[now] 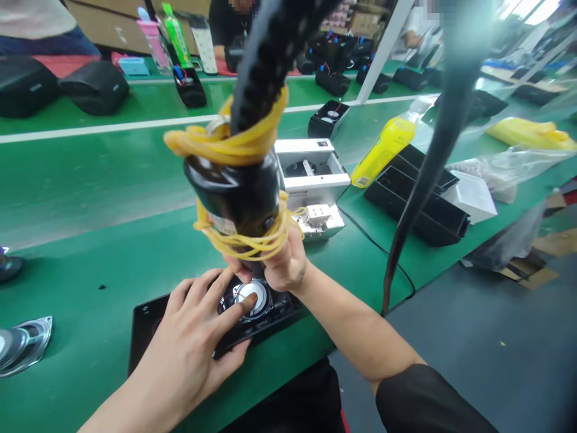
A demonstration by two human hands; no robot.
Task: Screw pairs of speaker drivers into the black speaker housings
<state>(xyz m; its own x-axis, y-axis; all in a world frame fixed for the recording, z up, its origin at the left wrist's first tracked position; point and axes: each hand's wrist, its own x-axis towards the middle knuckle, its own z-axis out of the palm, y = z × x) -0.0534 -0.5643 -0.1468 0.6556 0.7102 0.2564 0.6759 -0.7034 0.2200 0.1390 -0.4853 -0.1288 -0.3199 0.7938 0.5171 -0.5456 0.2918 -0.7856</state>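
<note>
A black speaker housing (146, 325) lies on the green bench, with a round silver-backed speaker (260, 305) set in it. My left hand (198, 325) is spread over the housing, its thumb below the front edge and a fingertip on the speaker's back. Above the speaker, my right hand (286, 264) is wrapped round the lower end of a black power screwdriver (234, 192), which hangs upright with yellow bands round it. The screwdriver's tip is hidden by the hands.
Behind my right hand stands a white screw feeder (311, 189). Further right are black housings (419, 210), a yellow bottle (387, 147) and a white box (471, 195). A loose speaker (27, 346) lies at left. A dark cable (424, 180) hangs at right. People stand across the bench.
</note>
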